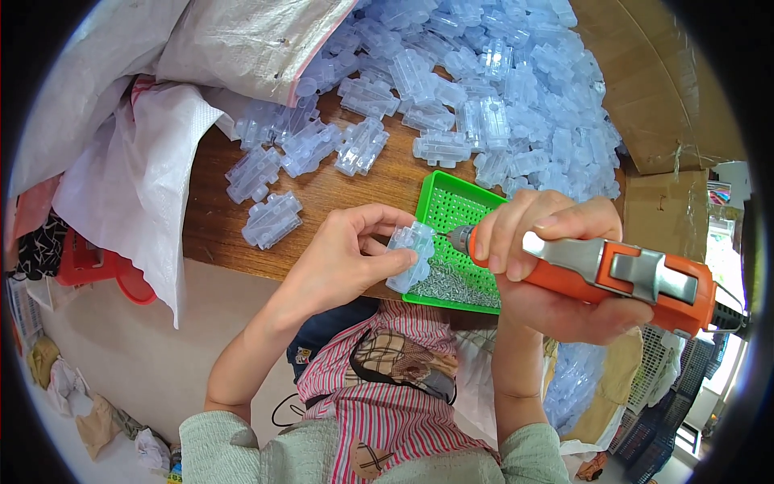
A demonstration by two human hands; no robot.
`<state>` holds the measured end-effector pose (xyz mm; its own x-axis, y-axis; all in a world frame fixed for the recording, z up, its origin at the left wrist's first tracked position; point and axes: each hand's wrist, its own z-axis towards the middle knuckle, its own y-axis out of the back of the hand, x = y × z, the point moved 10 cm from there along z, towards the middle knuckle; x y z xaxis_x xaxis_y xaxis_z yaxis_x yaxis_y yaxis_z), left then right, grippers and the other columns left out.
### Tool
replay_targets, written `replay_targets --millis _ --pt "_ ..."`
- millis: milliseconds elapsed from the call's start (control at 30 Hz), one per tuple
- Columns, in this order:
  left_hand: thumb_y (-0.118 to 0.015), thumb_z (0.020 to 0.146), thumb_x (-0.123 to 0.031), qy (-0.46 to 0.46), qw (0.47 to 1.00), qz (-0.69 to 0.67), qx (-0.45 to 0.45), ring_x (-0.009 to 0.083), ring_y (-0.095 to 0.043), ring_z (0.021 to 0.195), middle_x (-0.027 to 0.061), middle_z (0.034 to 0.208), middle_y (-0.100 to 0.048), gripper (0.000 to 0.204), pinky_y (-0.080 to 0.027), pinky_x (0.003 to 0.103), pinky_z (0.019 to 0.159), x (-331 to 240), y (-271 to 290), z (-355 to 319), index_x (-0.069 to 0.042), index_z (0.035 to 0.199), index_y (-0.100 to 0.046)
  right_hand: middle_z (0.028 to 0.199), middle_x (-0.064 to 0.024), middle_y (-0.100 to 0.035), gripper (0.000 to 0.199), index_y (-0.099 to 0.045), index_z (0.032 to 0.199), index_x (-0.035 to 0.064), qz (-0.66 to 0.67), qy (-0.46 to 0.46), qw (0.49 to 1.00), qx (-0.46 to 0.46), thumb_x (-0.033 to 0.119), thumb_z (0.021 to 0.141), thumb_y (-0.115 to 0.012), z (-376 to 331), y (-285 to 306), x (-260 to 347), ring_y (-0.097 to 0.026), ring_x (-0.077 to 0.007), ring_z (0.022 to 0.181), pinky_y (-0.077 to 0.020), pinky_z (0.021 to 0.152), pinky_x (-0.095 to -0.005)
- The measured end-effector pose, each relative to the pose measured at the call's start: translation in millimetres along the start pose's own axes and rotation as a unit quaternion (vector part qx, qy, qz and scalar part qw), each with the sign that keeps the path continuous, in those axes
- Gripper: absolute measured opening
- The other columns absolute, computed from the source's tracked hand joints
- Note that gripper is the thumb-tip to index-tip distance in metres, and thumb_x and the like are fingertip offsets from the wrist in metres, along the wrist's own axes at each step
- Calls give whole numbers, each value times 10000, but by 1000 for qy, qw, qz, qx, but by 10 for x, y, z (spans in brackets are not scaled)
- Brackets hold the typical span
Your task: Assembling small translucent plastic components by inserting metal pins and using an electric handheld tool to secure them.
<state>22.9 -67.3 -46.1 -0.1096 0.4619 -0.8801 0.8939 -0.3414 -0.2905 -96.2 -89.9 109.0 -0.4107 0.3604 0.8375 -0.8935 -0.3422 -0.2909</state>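
Between the thumb and fingers of my left hand [355, 254] is a clear plastic housing [411, 256], tilted over the near left part of a green perforated tray [427, 187]. My right hand [556, 258] is wrapped round an orange electric screwdriver [645, 286] with a metal lever on its side. The tool lies nearly level, its dark nose [461, 238] pointing left at the housing. I cannot make out whether the bit touches it. Small silvery screws [455, 286] lie heaped in the near part of the tray.
A large pile of similar clear housings [516, 97] covers the back of the wooden table [218, 218]. Several more lie loose at left, such as one housing [272, 219]. White woven sacks [153, 153] hang over the left edge. Cardboard [677, 81] walls the right side.
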Motion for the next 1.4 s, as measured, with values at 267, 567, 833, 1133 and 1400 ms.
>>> replay_targets --millis 267,567,833,1133,1400 --pt "-692 759 -47 -3 1000 -2 -3 79 -624 714 126 982 -633 389 -502 217 636 -12 -16 7 76 1106 -564 692 -116 -556 486 -555 899 -36 12 -36 999 -3 448 869 -520 0 -86 -47 -517 -184 612 -423 555 -284" --pt "-699 755 -53 -7 1000 15 -14 71 -619 694 121 977 -632 383 -498 211 625 -18 7 1 74 1094 -572 710 -125 -567 213 -560 890 -24 14 -81 996 -27 170 824 -619 -23 -89 -87 -519 -188 634 -424 553 -275" --pt "-694 759 -30 11 1000 -1 -7 55 -607 694 102 981 -613 388 -488 193 637 -22 -5 9 69 1111 -563 683 -97 -549 200 -545 894 -3 -2 -80 997 -21 166 809 -610 -27 -125 -93 -517 -174 621 -428 536 -280" --pt "-670 803 -88 -13 1000 -5 -20 81 -614 689 90 870 -631 235 -494 223 579 -35 -62 50 53 957 -563 660 -75 -537 558 -523 950 2 15 -54 998 0 532 776 -503 1 -75 -107 -522 -174 591 -441 508 -300" --pt "-640 827 -141 -44 997 -25 -52 69 -571 648 61 768 -612 194 -460 227 536 52 -45 113 21 897 -559 641 -60 -526 800 -508 986 11 44 11 999 11 774 764 -419 0 28 -87 -519 -174 564 -448 484 -308"
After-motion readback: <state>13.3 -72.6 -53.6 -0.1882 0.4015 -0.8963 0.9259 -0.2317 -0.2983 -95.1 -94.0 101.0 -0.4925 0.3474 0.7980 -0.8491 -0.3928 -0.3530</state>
